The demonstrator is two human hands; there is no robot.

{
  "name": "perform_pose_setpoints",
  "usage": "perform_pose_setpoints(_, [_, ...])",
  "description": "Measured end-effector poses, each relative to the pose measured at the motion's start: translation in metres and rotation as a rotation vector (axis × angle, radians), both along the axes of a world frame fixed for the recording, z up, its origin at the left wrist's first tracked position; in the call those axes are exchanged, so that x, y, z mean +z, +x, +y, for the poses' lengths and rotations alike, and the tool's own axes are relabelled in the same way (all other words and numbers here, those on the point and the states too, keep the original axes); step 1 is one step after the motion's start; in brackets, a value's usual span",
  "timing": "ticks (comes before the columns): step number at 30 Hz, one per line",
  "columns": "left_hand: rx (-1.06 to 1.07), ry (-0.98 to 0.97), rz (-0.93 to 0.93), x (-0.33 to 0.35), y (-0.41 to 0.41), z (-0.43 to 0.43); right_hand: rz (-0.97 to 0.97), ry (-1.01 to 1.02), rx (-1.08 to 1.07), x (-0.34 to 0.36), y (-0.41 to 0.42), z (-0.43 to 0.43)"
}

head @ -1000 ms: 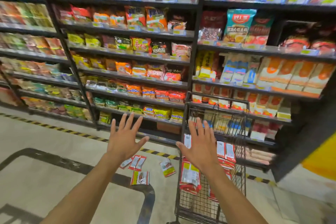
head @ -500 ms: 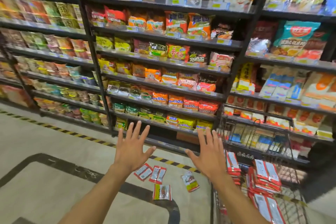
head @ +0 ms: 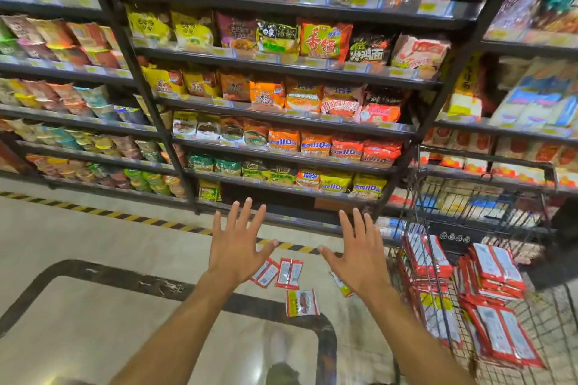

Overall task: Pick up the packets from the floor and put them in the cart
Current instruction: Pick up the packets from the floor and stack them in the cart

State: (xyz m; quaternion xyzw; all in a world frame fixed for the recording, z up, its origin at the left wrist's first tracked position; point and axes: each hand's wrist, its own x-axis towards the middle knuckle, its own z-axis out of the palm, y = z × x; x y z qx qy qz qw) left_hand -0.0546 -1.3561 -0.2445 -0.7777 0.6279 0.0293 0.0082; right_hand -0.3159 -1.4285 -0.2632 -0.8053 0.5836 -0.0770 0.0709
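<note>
A shopper's left hand (head: 236, 247) and right hand (head: 356, 262) hover with fingers spread above the supermarket floor (head: 93, 259) — each grip wide open and holding nothing. Four packets are visible on the floor. Two red-and-white packets (head: 276, 272) lie side by side just beyond the left hand, and a yellow-and-red packet (head: 302, 302) sits nearer the camera, between the two wrists. A fourth packet (head: 343, 287) is partly hidden behind the right hand. To the right stands the wire cart (head: 463, 201), where stacks of red-and-white packets (head: 497, 275) already lie in the basket — a sign, by the look of it, that much of the job is done. What is left appears to be the four on the floor, none touched by either hand. Shelves (head: 294, 131) of instant noodles fill the background, with striped tape (head: 103, 212) along their foot.
</note>
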Motion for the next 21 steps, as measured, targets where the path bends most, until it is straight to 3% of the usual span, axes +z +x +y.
perform_pose_setpoints(11, [-0.093,0.151,-0.007,-0.125,0.076,-0.201,-0.112,0.097,-0.053,-0.17,0.083,-0.167])
perform_pose_setpoints(16, [-0.183,0.189,0.006,-0.252,0.099,-0.28,-0.102,0.101,-0.08,-0.278,0.102,-0.235])
perform_pose_setpoints(21, [-0.238,0.241,0.05,-0.412,0.11,-0.32,-0.086,0.227,-0.148,-0.416,0.114,-0.267])
